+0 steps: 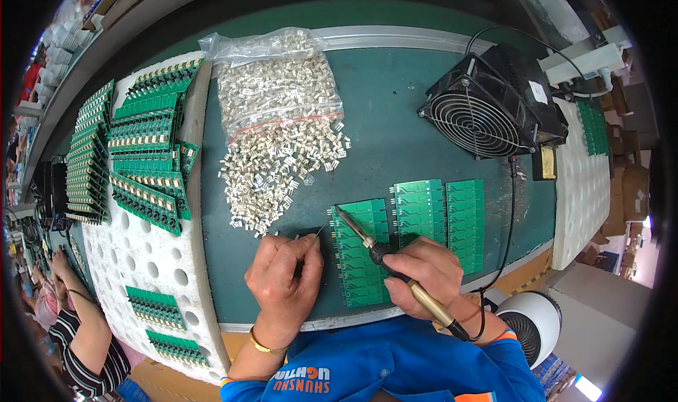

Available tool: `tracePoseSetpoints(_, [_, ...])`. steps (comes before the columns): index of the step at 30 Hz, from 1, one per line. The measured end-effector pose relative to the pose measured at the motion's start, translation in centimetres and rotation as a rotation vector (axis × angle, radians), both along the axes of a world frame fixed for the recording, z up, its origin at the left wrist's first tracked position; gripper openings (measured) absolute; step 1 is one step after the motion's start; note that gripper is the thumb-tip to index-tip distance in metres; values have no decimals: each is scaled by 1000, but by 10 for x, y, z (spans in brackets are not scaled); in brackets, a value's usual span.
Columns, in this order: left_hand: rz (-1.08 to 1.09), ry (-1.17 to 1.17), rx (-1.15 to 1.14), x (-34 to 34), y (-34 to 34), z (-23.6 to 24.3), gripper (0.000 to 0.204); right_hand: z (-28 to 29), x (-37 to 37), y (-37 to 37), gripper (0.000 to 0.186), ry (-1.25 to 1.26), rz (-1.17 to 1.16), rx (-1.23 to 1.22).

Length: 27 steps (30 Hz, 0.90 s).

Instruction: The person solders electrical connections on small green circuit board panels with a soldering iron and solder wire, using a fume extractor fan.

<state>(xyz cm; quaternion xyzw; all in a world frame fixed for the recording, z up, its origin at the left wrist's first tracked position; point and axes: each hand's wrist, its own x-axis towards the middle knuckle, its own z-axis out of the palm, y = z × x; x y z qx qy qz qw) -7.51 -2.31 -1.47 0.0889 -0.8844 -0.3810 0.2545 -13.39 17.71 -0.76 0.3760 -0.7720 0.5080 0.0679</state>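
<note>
My right hand (427, 275) grips a soldering iron (422, 297) with a black collar and a gold-coloured handle. The iron's tip reaches the upper left corner of a green circuit board panel (361, 253) lying flat on the bench. Just left of that panel, my left hand (288, 271) is closed in a pinch on a thin strand of solder wire (320, 229), its end pointing toward the iron's tip. Two more green panels (419, 211) (465, 225) lie side by side to the right. Loose small white connectors (272, 183) are heaped beyond my left hand.
A clear bag of connectors (279, 84) lies behind the heap. On the right stand a black fan (477, 112) and a small yellow-topped block (548, 163); a cord (510, 225) runs down to the iron. At left, white foam (134, 253) carries stacked boards (145, 130). Another person's arm (85, 331) is farther left.
</note>
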Motion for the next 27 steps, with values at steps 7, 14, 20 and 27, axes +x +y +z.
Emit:
tracePoseSetpoints(7, [-5,1,0,0,0,0,16,-3,-1,0,26,39,8,-8])
tracePoseSetpoints(14, [-9,14,-1,1,-1,-1,17,0,2,1,30,9,-19,-5])
tracePoseSetpoints(20, [-5,3,39,4,-1,-1,15,3,4,10,26,4,-30,-47])
tracePoseSetpoints(27, [-7,-24,86,9,1,0,13,0,14,14,26,-24,-15,-48])
